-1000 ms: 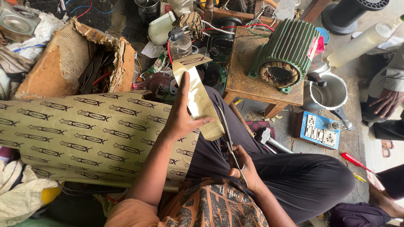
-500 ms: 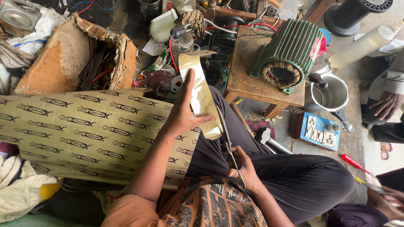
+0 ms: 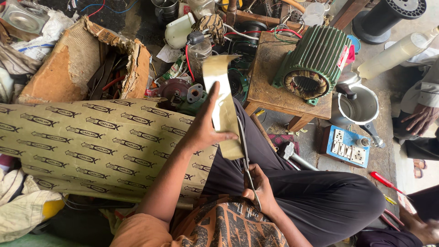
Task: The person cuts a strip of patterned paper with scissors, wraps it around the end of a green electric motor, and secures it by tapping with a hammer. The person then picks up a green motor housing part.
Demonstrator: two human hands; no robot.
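Note:
My left hand [image 3: 206, 130] grips a long strip of tan insulating paper [image 3: 222, 98] and holds it up over my lap. My right hand [image 3: 259, 190] is closed on the handles of a pair of scissors [image 3: 244, 155], whose blades run up along the strip's right edge. A big sheet of the same printed tan paper [image 3: 91, 146] lies spread at my left, under my left arm.
A green ribbed motor stator [image 3: 315, 64] sits on a small wooden stool [image 3: 270, 87]. A torn cardboard box [image 3: 77, 64] of scraps is at the upper left. A metal pot [image 3: 361, 107], a blue switch board [image 3: 345, 146], a hammer [image 3: 292, 153] and a red screwdriver [image 3: 386, 182] lie at right. Another person's hand [image 3: 418, 120] rests at the far right.
The paper strip has risen slightly and its top end has curled over. The scissors have moved a little up along its right edge.

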